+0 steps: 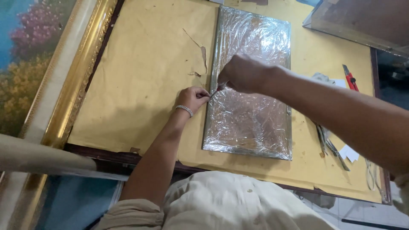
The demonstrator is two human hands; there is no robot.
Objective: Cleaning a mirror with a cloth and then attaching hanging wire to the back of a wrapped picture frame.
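The person wears a cream shirt [221, 200] with small buttons, its sleeves rolled above the elbow, and a beaded silver bracelet [185, 110] on the left wrist.

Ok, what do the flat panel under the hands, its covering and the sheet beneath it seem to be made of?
The covering looks like thin clear plastic film: glossy, wrinkled, catching glare. The panel inside is probably glass or mirror with a slim metallic edge, though the film blurs it. The sheet beneath looks like matte brown kraft paper, torn in spots. Both the left hand and right hand pinch at the panel's left edge.
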